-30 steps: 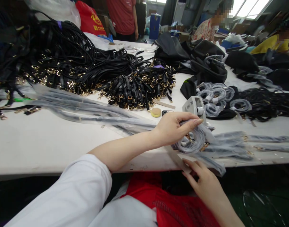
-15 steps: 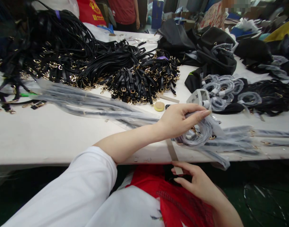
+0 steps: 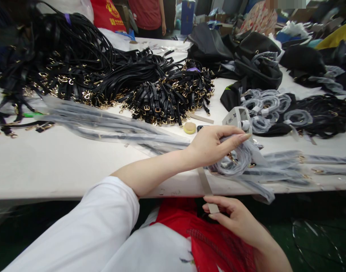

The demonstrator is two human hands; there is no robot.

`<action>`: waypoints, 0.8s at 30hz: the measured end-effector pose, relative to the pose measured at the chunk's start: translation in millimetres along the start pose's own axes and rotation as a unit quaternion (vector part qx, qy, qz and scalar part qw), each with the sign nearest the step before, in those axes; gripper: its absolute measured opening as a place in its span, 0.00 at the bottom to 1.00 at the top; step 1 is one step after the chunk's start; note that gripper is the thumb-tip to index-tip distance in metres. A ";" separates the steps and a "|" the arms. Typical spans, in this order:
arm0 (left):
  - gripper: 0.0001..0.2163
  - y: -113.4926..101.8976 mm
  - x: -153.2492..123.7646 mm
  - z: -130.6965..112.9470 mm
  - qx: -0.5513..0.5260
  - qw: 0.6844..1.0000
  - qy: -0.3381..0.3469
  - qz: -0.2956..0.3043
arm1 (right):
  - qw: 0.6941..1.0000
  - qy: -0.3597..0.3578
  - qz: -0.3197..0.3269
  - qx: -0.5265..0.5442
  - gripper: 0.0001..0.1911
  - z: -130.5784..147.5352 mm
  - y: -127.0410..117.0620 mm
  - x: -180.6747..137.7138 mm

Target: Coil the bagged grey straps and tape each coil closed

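1. My left hand point(image 3: 208, 147) is closed over the upper edge of a round coil of dark strap in cloudy clear plastic point(image 3: 243, 162), near the table's front edge. I judge this grip stops its loops from springing open.
2. My right hand point(image 3: 235, 215) pinches 1 end of a flat grey-beige strip point(image 3: 206, 183) beyond that edge. The strip slants up towards the coil; its far end is hidden. Holding the end low seems to control its slack.
3. Long plastic-wrapped straps point(image 3: 105, 126) lie left of the coil, probably laid lengthwise to avoid tangling.
4. A boxy off-white plastic device point(image 3: 237, 116) sits just behind the coil, likely for easy reach, with a round yellow-rimmed tan disc point(image 3: 189, 127) to its left.
5. The white tabletop point(image 3: 48, 162) bears heaped black straps with gold-coloured metal clasps point(image 3: 85, 68) and, at right, more plastic-wrapped coils point(image 3: 262, 104).
6. Across the room stands 1 person in a red shirt point(image 3: 146, 17); boxes crowd the background.
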State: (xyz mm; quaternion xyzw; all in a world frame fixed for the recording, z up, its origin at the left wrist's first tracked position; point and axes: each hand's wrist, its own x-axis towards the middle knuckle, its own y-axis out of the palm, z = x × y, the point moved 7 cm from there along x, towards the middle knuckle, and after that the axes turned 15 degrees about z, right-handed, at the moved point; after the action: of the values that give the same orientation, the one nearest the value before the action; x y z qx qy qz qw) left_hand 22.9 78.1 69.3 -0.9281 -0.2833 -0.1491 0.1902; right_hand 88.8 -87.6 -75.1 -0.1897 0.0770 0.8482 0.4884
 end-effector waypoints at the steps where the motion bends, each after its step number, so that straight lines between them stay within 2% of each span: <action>1: 0.13 0.1 0.1 0.3 0.001 1.000 -0.003 0.001 | 1.000 -0.002 0.000 -0.003 0.19 0.8 0.4 -0.7; 5: 0.13 -4.2 0.2 -0.2 0.009 1.000 -0.008 -0.010 | 0.999 -0.024 -0.016 -0.019 0.16 12.3 -1.4 -7.5; 9: 0.13 -12.8 0.3 -3.1 0.017 0.999 -0.010 -0.031 | 0.994 -0.079 -0.062 -0.034 0.14 33.9 -17.4 -8.5; 11: 0.13 -17.1 0.0 -5.8 0.020 0.999 -0.005 -0.045 | 0.986 -0.112 -0.120 -0.011 0.17 41.6 -34.7 -3.4; 13: 0.12 -20.8 -0.4 -8.9 0.028 0.998 0.004 -0.056 | 0.969 -0.125 -0.210 0.045 0.22 41.6 -56.3 2.2; 15: 0.12 -25.0 -1.2 -11.0 0.033 0.997 0.010 -0.069 | 0.944 -0.118 -0.289 0.111 0.31 35.1 -72.6 6.0; 17: 0.13 -31.1 -2.7 -11.5 0.033 0.995 0.011 -0.091 | 0.927 -0.100 -0.331 0.146 0.38 28.5 -79.2 6.6; 20: 0.14 -40.5 -4.3 -8.4 0.015 0.993 0.004 -0.121 | 0.928 -0.074 -0.345 0.118 0.43 24.4 -78.5 -2.2; 24: 0.16 -47.4 -2.5 0.2 -0.001 0.992 -0.009 -0.127 | 0.945 -0.015 -0.325 0.033 0.39 16.4 -75.8 -25.5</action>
State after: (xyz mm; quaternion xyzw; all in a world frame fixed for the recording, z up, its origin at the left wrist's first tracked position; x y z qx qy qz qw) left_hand -6.7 113.4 80.9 -0.8861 -0.4005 -0.1640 0.1659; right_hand 161.2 -64.0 -45.9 -0.1752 0.0320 0.6435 0.7445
